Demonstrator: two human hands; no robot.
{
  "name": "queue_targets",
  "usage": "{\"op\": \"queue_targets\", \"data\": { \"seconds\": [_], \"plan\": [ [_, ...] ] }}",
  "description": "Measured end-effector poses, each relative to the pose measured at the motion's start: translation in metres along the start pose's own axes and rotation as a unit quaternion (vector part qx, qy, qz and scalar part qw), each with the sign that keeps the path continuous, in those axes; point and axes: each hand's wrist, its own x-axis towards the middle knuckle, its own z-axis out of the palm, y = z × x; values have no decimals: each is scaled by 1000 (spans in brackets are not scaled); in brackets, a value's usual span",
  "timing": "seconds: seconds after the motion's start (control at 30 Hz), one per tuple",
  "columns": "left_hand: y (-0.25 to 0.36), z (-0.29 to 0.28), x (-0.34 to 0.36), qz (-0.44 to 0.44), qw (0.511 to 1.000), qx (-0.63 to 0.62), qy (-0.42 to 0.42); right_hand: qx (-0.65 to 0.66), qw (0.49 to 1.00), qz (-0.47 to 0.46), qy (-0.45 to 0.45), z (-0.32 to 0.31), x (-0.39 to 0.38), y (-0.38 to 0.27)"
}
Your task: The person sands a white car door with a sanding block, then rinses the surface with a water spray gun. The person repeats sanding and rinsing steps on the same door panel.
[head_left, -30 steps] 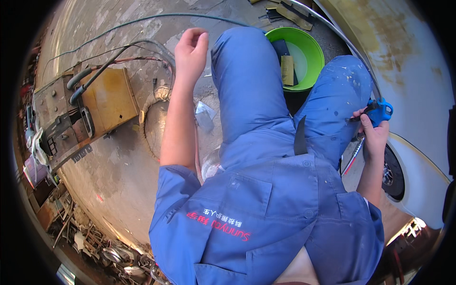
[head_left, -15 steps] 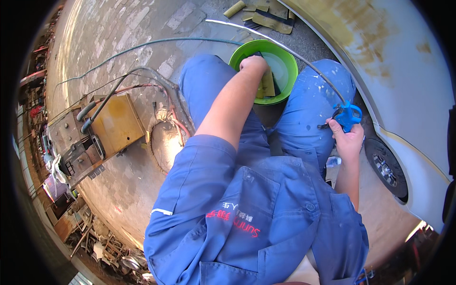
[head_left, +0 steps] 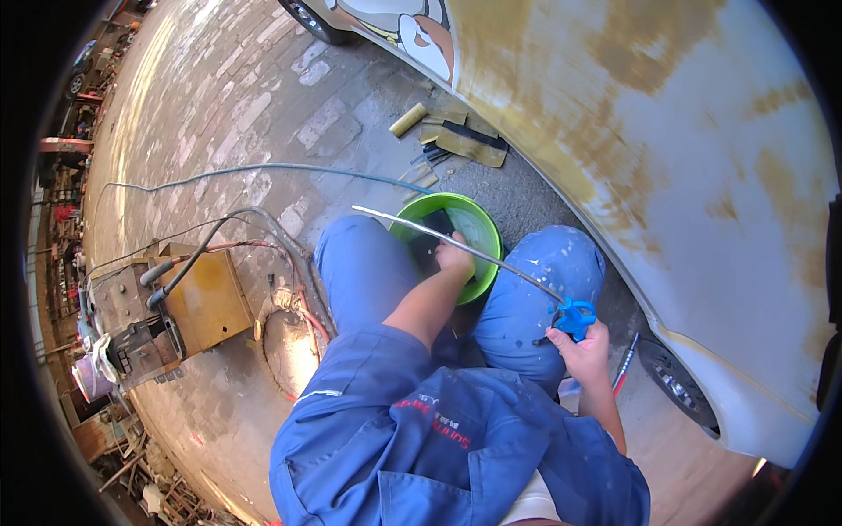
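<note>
Since the frame half a second ago, the left hand [head_left: 453, 255] has gone from the left side of the green basin [head_left: 494, 230] to nearer its middle, and the view has swung so that more of the patchy car panel [head_left: 693, 140] shows. A second ago that hand was out of the basin, raised beside the left knee.

The basin stands on the floor between the knees, with a dark sheet [head_left: 436, 224] inside it. The left hand's fingers are bent at the sheet's edge, touching it; whether they pinch it I cannot tell. The right hand [head_left: 583, 351] is wrapped round the lower part of a blue handheld tool [head_left: 576, 318], closed on it, above the right knee. Its long thin rod [head_left: 517, 273] slants up and left, passing over the basin in this view.

The sheet should be light and bendable, and probably slick if wet (the basin seems to hold water), so a flat pinch along one edge would suit it. The tool looks fairly light and stiff, with the rod making it awkward to swing; its blue body is the place to hold. Yellow-backed strips [head_left: 474, 145] lie on the floor beyond the basin.
</note>
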Motion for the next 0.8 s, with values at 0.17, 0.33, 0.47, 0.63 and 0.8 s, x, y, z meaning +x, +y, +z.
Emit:
{"op": "queue_targets", "data": {
  "seconds": [0.17, 0.33, 0.47, 0.63, 0.8],
  "plan": [
    [-4, -28, 14, -78, 982, -145, -89, -11, 1000, 2, -2, -1, 18, 2],
    [-12, -65, 28, -127, 944, -224, -207, 18, 996, 85, -26, 0, 29, 2],
    [-18, -83, 35, -98, 920, -299, -235, 22, 993, 105, -43, 2, 27, 1],
    [-23, -105, 19, -79, 846, -463, -252, 23, 995, 86, -50, 7, 15, 1],
    [-38, -124, -4, -46, 820, -519, -239, 20, 997, 60, -46, 16, -7, 1]
  ]
}}
